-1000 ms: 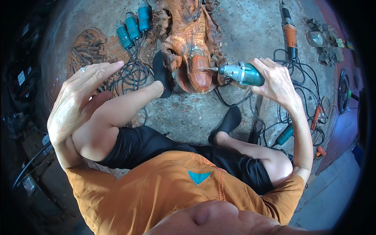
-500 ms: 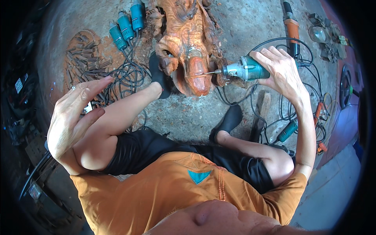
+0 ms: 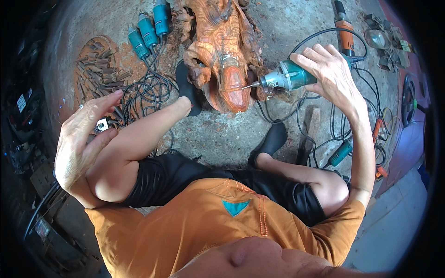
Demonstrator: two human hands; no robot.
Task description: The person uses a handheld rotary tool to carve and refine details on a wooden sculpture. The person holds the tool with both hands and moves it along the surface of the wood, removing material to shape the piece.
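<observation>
An orange-brown wood carving (image 3: 222, 55) lies on the concrete floor between my feet. My right hand (image 3: 329, 74) grips a teal rotary grinder (image 3: 285, 78), whose thin bit points left at the carving's lower right side. My left hand (image 3: 81, 139) hangs in the air at the left, above my raised left knee, fingers spread and holding nothing. My left foot in a black sock (image 3: 187, 88) rests against the carving's left side.
Three teal power tools (image 3: 148, 28) lie at the upper left with tangled black cables (image 3: 148, 92). A pile of metal bits (image 3: 99, 72) sits left of them. An orange tool (image 3: 344, 32), another teal grinder (image 3: 340, 153) and more cables lie to the right.
My right hand has brought the grinder slightly left and down, its bit now nearer the carving. My left hand has dropped lower and its fingers have curled a little.
</observation>
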